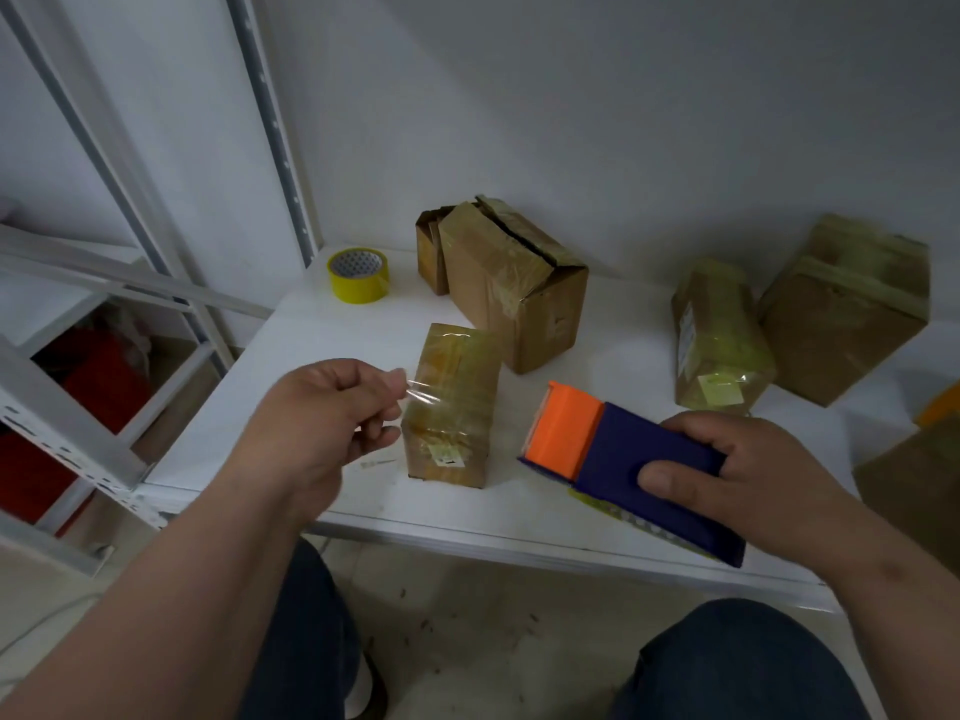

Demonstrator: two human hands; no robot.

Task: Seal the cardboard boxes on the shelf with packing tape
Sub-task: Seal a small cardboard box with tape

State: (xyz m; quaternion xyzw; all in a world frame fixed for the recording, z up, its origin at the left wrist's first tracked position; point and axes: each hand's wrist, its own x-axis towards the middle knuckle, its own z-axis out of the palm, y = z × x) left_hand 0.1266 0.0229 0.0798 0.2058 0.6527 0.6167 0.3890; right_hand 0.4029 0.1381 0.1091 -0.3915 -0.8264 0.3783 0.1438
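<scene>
Right hand (748, 475) nearest the camera, curled round the blue body of the tape dispenser (631, 470), thumb on its top face, fingers wrapped under the far side. Dispenser's orange head points up-left, toward the small box (452, 407); its lower edge is over the front part of the shelf (291, 356), contact unclear.

Left hand (324, 418) just left of the small box, thumb and fingers pinched on a loose end of clear tape (415, 389). That strip runs from the pinch to the box's upper left edge. Hand itself is apart from the cardboard, only the tape bridges them.

Small box stands upright on the white shelf, between the two hands, already glossy with tape on top and front.

Further out:
- larger box (514, 288) behind it, top seam gaping, a thinner carton touching its left side
- yellow tape roll (358, 275) lying flat, back left near the shelf upright
- tall taped box (719, 335) and a wider tilted box (847, 309) on the right, just beside each other

Below the shelf edge: knees in dark trousers, bare floor.
</scene>
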